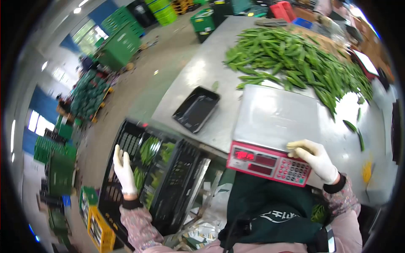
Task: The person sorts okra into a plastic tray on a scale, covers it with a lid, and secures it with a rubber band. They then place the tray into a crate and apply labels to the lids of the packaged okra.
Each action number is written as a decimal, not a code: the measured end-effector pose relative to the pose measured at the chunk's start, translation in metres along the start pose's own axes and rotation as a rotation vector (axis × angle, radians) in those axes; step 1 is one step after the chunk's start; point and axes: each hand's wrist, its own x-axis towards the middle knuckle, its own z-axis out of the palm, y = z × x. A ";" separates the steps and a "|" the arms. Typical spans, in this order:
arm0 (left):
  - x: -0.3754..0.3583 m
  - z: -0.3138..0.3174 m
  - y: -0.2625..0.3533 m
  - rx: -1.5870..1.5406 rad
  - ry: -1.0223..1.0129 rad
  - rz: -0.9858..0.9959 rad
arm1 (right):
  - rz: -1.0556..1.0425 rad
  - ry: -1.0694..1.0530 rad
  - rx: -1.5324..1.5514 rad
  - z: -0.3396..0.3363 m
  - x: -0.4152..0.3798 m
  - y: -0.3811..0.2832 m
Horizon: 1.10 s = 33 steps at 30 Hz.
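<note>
My left hand [124,170], in a white glove, is raised over the black crate [114,179] at the lower left, fingers apart and holding nothing. Packs of green pods [148,151] lie inside that crate. My right hand [314,159], also gloved, hovers at the keypad end of the red and silver scale [276,118], fingers loosely bent with nothing visible in them. Nothing lies on the scale's plate, and its red display is lit. An empty black tray [196,109] rests on the metal table [177,88] left of the scale. Behind the scale spreads a large pile of green pods [291,55].
A few loose pods [355,131] lie at the table's right. Yellow [100,230] and green crates stand on the floor at lower left. Green bins [120,46] and a loaded cart [88,95] are farther off. Part of another person [333,8] shows at the top right.
</note>
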 end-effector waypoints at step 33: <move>-0.003 0.273 0.066 0.478 0.080 0.613 | -0.161 0.731 -1.238 -0.241 0.126 0.130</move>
